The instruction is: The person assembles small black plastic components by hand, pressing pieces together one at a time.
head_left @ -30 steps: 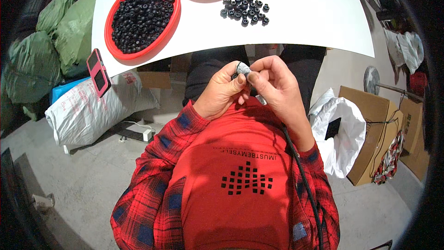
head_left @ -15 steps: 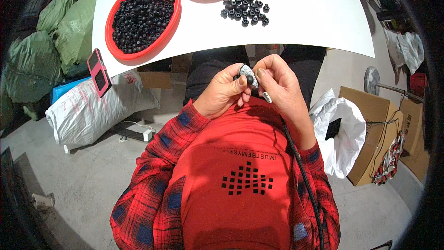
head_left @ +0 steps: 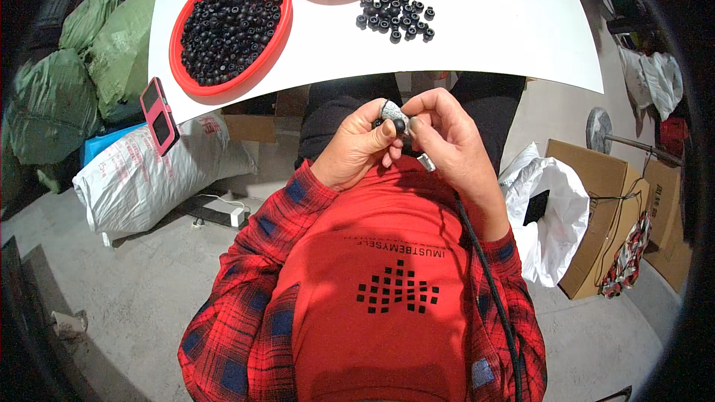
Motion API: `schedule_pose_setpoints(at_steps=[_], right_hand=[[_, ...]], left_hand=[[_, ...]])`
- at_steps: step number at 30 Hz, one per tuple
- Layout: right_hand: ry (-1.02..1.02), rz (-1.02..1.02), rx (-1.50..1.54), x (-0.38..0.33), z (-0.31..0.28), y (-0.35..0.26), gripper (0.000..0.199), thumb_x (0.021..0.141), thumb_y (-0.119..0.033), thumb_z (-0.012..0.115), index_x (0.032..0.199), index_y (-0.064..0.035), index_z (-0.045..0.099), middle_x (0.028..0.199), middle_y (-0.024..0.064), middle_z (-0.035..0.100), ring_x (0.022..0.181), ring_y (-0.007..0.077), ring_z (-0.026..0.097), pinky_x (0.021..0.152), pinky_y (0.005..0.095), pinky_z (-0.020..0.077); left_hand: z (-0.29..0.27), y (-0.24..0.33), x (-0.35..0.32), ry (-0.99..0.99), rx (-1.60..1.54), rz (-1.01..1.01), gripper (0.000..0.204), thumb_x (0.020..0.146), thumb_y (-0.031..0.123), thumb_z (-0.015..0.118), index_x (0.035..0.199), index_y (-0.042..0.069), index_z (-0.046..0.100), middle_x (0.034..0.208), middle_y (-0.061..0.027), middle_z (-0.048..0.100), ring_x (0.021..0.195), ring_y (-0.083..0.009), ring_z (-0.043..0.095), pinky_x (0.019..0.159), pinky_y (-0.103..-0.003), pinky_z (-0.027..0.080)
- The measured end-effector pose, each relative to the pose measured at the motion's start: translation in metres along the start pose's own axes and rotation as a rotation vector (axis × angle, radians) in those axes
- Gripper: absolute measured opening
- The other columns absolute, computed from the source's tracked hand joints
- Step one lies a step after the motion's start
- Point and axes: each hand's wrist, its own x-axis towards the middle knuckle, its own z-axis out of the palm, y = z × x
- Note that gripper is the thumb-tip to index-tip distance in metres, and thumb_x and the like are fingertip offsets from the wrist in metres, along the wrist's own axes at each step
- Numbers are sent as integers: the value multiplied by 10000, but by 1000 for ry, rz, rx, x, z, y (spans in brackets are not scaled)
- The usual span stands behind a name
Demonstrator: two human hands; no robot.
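tabletop (head_left: pixel 320 48), white and brightly lit, curves across the space beyond the fingers. ahead and to their left, a round red basin (head_left: pixel 176 52) is filled with small black beads (head_left: pixel 231 26); almost straight ahead of them, a loose cluster (head_left: pixel 395 16) of similar pieces sits directly on the white surface. a phone-like object (head_left: pixel 158 117) in a pink frame is at the tabletop's near left corner, well to the left of the fingers.

around that lies a grey floor (head_left: pixel 141 290). farther left of the fingers are bulging green sacks (head_left: pixel 52 108) and a white sack (head_left: pixel 141 186) lying on its side; to their right, an open white bag (head_left: pixel 562 227) stands before a sheet of brown cardboard (head_left: pixel 573 179).

short of the tabletop's near edge, the left hand (head_left: pixel 357 141) pinches a black piece (head_left: pixel 379 125) between thumb and fingers, with a grey speckled covering (head_left: pixel 392 110) just above it (whether worn or held, i cannot tell). the right hand (head_left: pixel 450 138) has thumb and forefinger drawn together just right of the piece; what they grip, if anything, is hidden. a small pale bit (head_left: pixel 426 162) juts out beneath them.
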Motion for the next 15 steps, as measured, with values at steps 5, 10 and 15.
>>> schedule_pose_setpoints(at_steps=[5, 10, 15], right_hand=[[46, -30, -100, 3, -3, 6, 143, 939, -66, 491, 1059, 12, 499, 771, 19, 563, 698, 95, 618, 625, 221, 486], [12, -17, 12, 3, 2, 7, 158, 945, -97, 508, 1061, 9, 499, 790, 16, 545, 694, 97, 628, 601, 206, 487], [-4, 14, -7, 0, 3, 0, 170, 939, -97, 524, 1066, 11, 493, 798, 15, 532, 688, 95, 628, 588, 193, 485]], left_hand=[[2, 0, 0, 15, 60, 30, 196, 934, 256, 570, 1007, 78, 534, 804, 7, 571, 678, -56, 562, 567, -165, 467], [1, -1, 1, 69, 122, 44, 183, 937, 248, 570, 994, 76, 542, 795, 10, 573, 669, -48, 552, 564, -165, 462], [4, 1, 2, 67, 99, 58, 182, 933, 244, 575, 1001, 79, 537, 805, 8, 581, 671, -48, 551, 569, -167, 463]])
